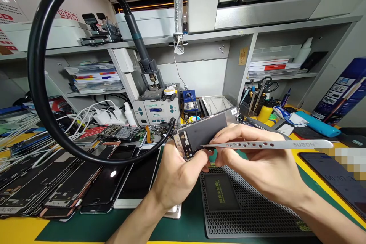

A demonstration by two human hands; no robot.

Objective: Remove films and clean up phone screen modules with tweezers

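Phone screen (206, 130) tilted in left hand (178, 175); right fingers (244, 132) hold metal tool (286, 144) level.

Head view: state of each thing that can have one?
Left hand: closed on the panel
Right hand: closed on the tweezers
Panel: raised above the mesh mat, tilted
Tweezers: tip over the panel, contact unclear
Mesh mat: flat
Station: display lit
Hose: bent in a loop
Right phone: on, showing digits
White-edged phone: screen dark
Scissors: handles up
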